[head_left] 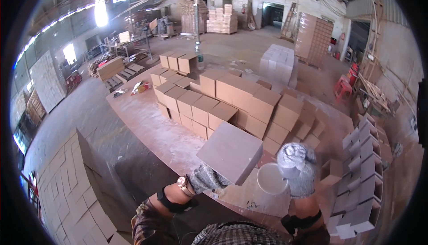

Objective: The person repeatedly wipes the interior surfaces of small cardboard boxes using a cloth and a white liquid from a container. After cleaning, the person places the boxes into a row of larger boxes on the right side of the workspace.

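In the lower centre of the frame, the left hand [207, 178] in a grey knitted glove grips a flat square brown cardboard box [230, 152] from below. The right gloved hand [296, 168] is clenched above a round white plastic bucket [271, 178]. Stacked brown boxes [232, 100] fill the centre.

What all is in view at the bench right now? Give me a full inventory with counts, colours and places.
flat board: one, grey-brown, tilted, held above the bench at centre
white bucket: one, white, on the bench under the right hand
folded boxes: many, brown, stacked in rows across the bench middle
grey boxes: many, grey-white, stacked along the right edge
flat sheets: a large stack, tan, lower left
workbench: one, dusty brown, centre
red stool: one, right rear floor
left hand: gloved, grey, gripping the board's lower edge
right hand: gloved, grey, above the bucket, holding nothing visible
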Demonstrator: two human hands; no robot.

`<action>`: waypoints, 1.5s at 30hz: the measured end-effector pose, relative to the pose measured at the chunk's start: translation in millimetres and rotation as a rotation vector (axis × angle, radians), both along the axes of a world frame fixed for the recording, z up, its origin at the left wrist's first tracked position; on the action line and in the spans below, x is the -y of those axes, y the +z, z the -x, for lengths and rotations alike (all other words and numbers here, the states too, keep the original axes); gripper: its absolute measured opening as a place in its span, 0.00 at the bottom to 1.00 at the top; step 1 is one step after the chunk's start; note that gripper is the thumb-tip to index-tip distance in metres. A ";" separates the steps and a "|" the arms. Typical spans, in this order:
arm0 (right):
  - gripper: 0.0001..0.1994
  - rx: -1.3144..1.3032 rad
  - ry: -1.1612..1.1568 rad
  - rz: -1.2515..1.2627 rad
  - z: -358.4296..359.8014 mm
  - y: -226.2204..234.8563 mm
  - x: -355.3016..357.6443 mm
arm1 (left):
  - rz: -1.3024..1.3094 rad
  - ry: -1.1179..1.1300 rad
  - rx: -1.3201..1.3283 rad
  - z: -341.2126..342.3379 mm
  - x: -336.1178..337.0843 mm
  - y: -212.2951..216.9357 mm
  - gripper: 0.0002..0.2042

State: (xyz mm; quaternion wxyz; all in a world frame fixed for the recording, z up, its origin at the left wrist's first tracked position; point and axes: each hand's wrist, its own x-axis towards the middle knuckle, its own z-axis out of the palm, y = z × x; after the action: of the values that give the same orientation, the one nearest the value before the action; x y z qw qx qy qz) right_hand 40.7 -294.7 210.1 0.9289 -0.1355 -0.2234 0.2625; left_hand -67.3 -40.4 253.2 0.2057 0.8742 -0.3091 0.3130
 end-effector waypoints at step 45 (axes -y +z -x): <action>0.09 0.723 -0.560 0.471 89.7 44.0 20.4 | -0.133 -0.216 -0.086 -13.4 0.6 41.3 0.18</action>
State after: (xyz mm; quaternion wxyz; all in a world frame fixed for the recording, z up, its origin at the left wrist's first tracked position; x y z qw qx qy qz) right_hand -49.0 -315.1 254.1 0.7712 -0.4778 -0.4204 -0.0168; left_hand -53.9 -41.0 294.5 0.1928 0.8601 -0.4126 0.2299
